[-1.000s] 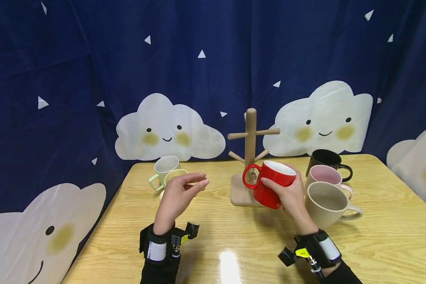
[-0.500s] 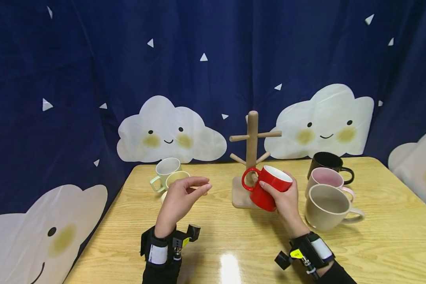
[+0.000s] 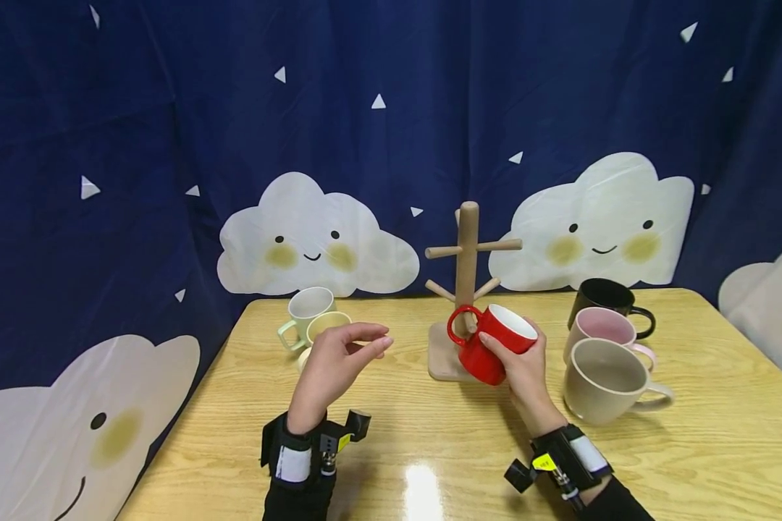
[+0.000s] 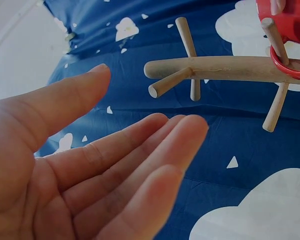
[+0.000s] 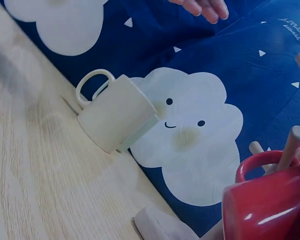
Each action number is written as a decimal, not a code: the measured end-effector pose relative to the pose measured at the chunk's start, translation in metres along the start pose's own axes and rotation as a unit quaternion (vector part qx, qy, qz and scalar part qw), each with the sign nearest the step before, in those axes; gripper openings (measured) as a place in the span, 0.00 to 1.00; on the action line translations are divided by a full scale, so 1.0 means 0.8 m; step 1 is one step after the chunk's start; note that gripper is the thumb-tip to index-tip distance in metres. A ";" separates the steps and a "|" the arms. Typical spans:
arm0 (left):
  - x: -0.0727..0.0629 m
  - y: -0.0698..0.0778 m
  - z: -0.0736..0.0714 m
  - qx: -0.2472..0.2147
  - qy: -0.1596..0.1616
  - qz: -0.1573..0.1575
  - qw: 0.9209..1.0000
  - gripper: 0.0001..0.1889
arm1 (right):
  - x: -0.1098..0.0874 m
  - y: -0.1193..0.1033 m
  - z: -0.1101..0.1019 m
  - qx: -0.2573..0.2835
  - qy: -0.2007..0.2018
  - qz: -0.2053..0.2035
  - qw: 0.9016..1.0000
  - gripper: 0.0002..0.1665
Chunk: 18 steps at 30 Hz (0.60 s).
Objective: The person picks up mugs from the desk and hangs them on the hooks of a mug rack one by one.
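My right hand (image 3: 524, 362) grips a red mug (image 3: 495, 347) with a white inside, tilted, its handle toward the left. At the wooden mug tree (image 3: 467, 268), the end of a low front peg (image 3: 471, 323) shows within the handle's loop. In the right wrist view, the red mug (image 5: 270, 205) sits beside that peg (image 5: 293, 142). The left wrist view shows the mug's handle (image 4: 276, 61) close around a lower peg. My left hand (image 3: 329, 369) hovers over the table at the left, fingers extended and thumb apart, holding nothing (image 4: 115, 185).
To the right stand a black mug (image 3: 601, 295), a pink mug (image 3: 602, 325) and a beige mug (image 3: 602, 383). At the left are a pale green mug (image 3: 309, 304) and a yellow mug (image 3: 326, 323), partly hidden by my left hand. A blue curtain (image 3: 339, 137) hangs behind the table.
My right hand has brought the red mug slightly left and lower, its handle shifting over the front peg. In the last half second it has barely moved. The left hand stays nearly still.
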<state>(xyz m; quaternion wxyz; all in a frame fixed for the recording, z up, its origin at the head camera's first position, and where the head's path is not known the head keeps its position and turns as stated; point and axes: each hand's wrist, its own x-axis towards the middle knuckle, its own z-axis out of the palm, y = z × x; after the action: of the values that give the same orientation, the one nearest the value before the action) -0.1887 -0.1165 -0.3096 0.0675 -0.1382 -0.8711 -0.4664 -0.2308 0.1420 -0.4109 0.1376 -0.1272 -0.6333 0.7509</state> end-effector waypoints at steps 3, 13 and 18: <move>0.000 0.000 0.001 0.003 -0.001 0.001 1.000 0.13 | 0.003 -0.002 -0.003 -0.027 -0.017 0.015 0.999 0.51; 0.001 0.000 0.003 0.007 -0.004 0.001 1.000 0.13 | 0.008 -0.010 -0.017 -0.093 -0.119 0.094 0.984 0.44; 0.002 0.000 0.004 0.007 -0.007 0.002 1.000 0.12 | 0.007 -0.013 -0.019 -0.125 -0.160 0.120 0.972 0.44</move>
<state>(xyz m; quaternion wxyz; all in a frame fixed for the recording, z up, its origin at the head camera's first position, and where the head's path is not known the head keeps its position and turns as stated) -0.1901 -0.1135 -0.3112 0.0631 -0.1423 -0.8747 -0.4590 -0.2301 0.1600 -0.4035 -0.0738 -0.0969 -0.7159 0.6875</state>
